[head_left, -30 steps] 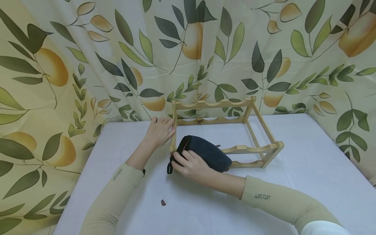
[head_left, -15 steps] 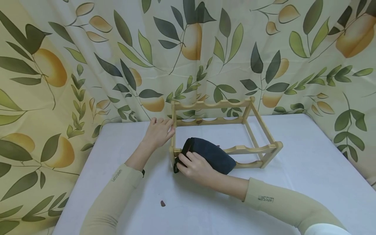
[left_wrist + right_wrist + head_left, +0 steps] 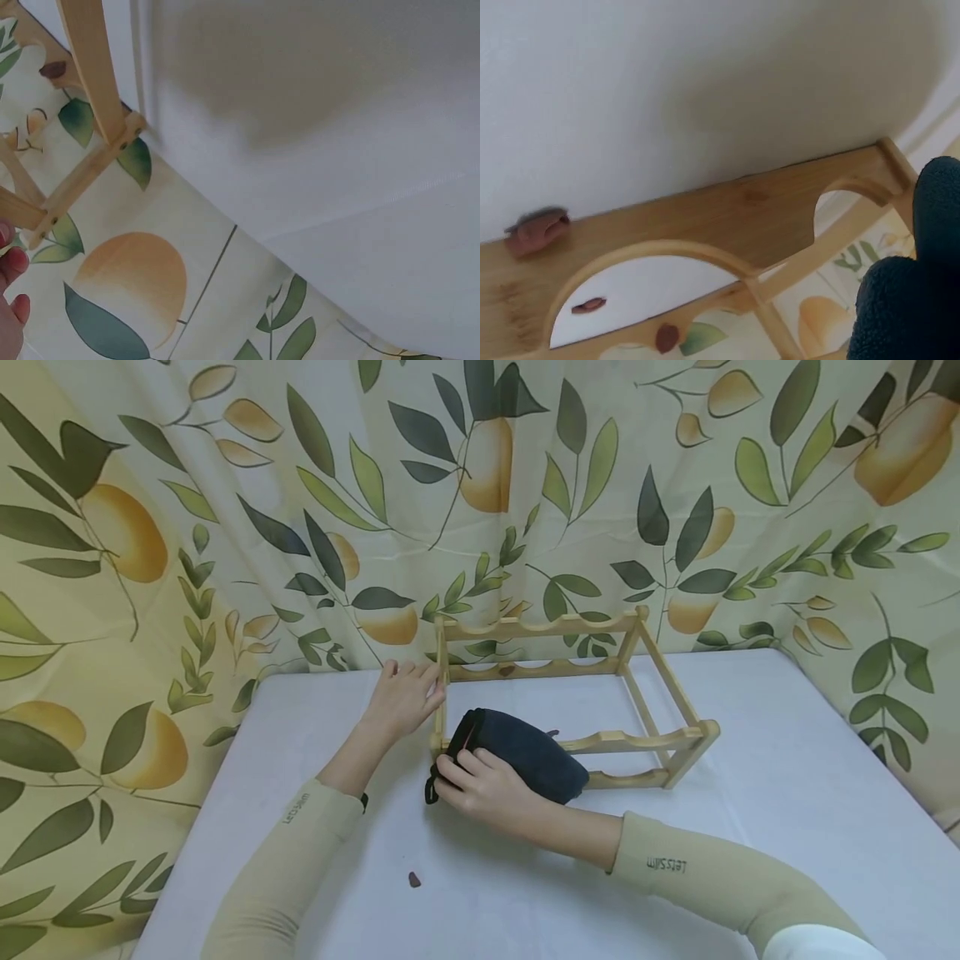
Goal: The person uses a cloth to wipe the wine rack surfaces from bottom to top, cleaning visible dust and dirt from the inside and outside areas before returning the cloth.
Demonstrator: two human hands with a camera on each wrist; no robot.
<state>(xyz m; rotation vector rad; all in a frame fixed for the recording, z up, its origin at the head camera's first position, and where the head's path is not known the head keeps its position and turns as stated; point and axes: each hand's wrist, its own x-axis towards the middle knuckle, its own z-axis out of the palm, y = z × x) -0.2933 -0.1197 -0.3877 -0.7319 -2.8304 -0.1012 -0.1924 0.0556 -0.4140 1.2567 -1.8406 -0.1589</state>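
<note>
A pale wooden rack [image 3: 611, 742] with scalloped rails stands on the white table. At its left side my left hand [image 3: 405, 697] grips the side bar with curled fingers; in the left wrist view only some fingertips [image 3: 13, 262] show beside the wood. My right hand [image 3: 487, 789] holds a dark blue fleecy cloth [image 3: 532, 752] with a black edge and loop, over the front left rails. The cloth hides part of those rails. Its rounded folds [image 3: 900, 300] fill the right of the right wrist view. A reddish-brown scrap [image 3: 538, 231] sits on the rack's wood.
Another brown scrap [image 3: 414, 879] lies on the white tabletop [image 3: 787, 843] near the front. A dark brown piece [image 3: 507, 670] is on the rack's back lower rail. Behind the table hangs a curtain [image 3: 570, 543] printed with leaves and fruit.
My right hand shifts the cloth slightly right along the front rail, then back left to about where it was. My left hand stays at the rack's side.
</note>
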